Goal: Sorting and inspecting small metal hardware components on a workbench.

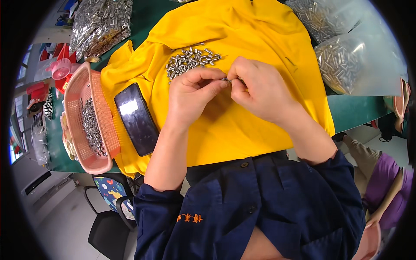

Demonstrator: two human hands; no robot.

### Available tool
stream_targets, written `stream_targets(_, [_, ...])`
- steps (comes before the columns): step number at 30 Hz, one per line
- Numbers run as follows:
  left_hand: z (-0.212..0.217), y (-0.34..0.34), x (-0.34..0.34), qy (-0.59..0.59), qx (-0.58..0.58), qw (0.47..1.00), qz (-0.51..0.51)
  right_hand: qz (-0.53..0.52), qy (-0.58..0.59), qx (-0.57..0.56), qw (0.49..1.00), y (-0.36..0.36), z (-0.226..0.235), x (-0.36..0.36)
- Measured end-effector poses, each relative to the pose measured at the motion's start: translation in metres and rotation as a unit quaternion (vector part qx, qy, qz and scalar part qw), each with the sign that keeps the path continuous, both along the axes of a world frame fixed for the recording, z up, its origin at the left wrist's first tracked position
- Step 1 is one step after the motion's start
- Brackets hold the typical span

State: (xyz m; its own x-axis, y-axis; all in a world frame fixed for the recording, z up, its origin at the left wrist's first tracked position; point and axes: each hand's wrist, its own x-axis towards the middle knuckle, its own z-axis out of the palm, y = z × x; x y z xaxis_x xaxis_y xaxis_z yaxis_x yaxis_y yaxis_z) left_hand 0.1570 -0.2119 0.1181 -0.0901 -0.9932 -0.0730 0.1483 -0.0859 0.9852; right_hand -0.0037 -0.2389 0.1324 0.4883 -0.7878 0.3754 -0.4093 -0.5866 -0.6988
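Observation:
My left hand [193,93] and my right hand [259,86] meet over a yellow cloth [260,130]. Thumb and forefinger of the left are pinched on a small metal fitting [225,79], and its right end runs into the closed fingers of my right hand. Those fingers hide much of whatever they grip, so its full shape cannot be made out. Just beyond my left hand lies a loose heap of small shiny metal fittings [189,62] on the cloth.
A black phone [137,123] lies left of my forearm. Beside it, a pink plastic basket [104,112] holds many small metal parts. Clear bags of metal parts [101,28] stand at the far left and far right [340,65]. Another person [383,186] sits at the right.

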Motion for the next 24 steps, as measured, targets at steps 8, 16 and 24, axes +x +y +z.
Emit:
stream_targets(8, [-0.004,-0.001,0.001,-0.039,-0.01,0.999,0.024,-0.009,-0.06,0.13,0.99,-0.001,0.001,0.003])
stream_targets(16, [0.005,-0.002,0.002,-0.1,-0.038,0.992,0.065,-0.021,-0.104,0.199,0.974,-0.008,-0.001,-0.005])
stream_targets(24, [-0.002,-0.001,0.008,0.177,0.076,0.981,0.008,-0.001,-0.158,0.203,0.966,-0.004,0.0,-0.002])
